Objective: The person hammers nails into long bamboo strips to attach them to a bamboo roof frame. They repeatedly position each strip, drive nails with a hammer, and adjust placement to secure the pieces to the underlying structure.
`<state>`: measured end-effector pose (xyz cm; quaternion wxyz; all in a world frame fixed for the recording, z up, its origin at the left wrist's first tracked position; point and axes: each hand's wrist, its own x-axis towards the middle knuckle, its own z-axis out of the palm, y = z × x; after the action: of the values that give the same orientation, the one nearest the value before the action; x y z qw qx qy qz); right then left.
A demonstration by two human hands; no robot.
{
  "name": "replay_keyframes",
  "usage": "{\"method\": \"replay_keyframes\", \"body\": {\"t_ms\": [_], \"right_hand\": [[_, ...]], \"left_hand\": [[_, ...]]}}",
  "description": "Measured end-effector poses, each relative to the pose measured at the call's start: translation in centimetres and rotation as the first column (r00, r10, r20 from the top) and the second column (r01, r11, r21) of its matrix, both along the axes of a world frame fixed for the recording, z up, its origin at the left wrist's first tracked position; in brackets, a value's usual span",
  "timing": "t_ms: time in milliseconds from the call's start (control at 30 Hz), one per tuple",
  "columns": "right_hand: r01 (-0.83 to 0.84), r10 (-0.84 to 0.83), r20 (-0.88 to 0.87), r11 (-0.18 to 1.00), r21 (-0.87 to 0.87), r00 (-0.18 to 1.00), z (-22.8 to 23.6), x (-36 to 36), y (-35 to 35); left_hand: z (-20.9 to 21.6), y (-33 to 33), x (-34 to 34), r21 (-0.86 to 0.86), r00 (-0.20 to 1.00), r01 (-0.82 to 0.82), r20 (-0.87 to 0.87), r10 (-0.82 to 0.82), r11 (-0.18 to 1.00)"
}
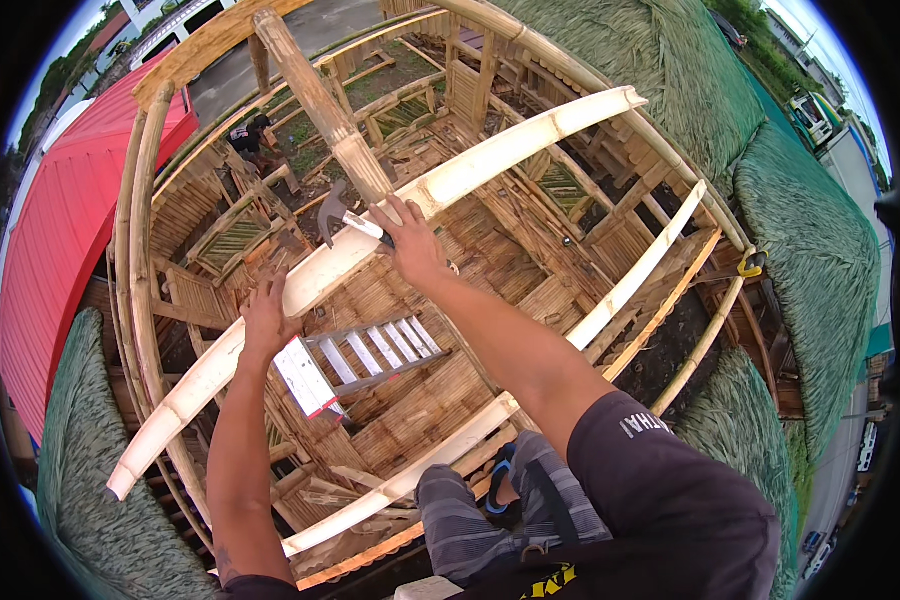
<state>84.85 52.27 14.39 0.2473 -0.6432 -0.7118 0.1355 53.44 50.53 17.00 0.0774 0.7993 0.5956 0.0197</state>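
A long pale split bamboo pole (320,285) lies slantwise in front of me, from the lower left to the upper right, across the bamboo frame. My left hand (266,318) grips it left of its middle, fingers over the far edge. Farther right, my right hand (410,243) holds a claw hammer (358,222) by its dark grip and rests against the same pole. The hammer's metal head points left, above the pole's far edge. Just beyond my right hand, a thick upright-looking bamboo post (325,105) meets the pole.
Below stands an aluminium stepladder (370,355) on a bamboo-slat floor (400,425). Another split bamboo length (635,305) runs nearer me. A yellow-and-black tool (751,264) hangs at the right beam. A person (255,137) bends at far left. Thatched roofs (810,270) and a red roof (85,210) flank the frame.
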Motion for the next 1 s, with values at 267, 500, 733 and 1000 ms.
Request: {"method": "replay_keyframes", "body": {"t_ms": [267, 500, 733, 1000], "right_hand": [[-0.012, 0.022, 0.118, 0.997, -0.078, 0.993, 1.6, -0.1, 0.5], [0.058, -0.035, 0.126, 0.982, -0.181, 0.991, 2.4, -1.2, 0.7], [0.059, -0.042, 0.073, 0.969, -0.239, 0.996, 3.2, -1.3, 0.9], [0.073, -0.049, 0.113, 0.972, -0.225, 0.992, 3.5, -1.1, 0.9]], "left_hand": [[0.7, 0.4, 1.0, -0.072, 0.993, -0.090, -0.077, 0.085, 0.993], [10.7, -12.2, 2.0, -0.372, 0.925, 0.168, 0.379, -0.015, 0.913], [22.4, -40.3, 0.4, -0.979, 0.996, -0.001, 0.017, 0.086, 0.205], [14.2, -45.0, 2.0, -0.677, 0.893, -0.421, -0.190, 0.409, 0.604]]}}
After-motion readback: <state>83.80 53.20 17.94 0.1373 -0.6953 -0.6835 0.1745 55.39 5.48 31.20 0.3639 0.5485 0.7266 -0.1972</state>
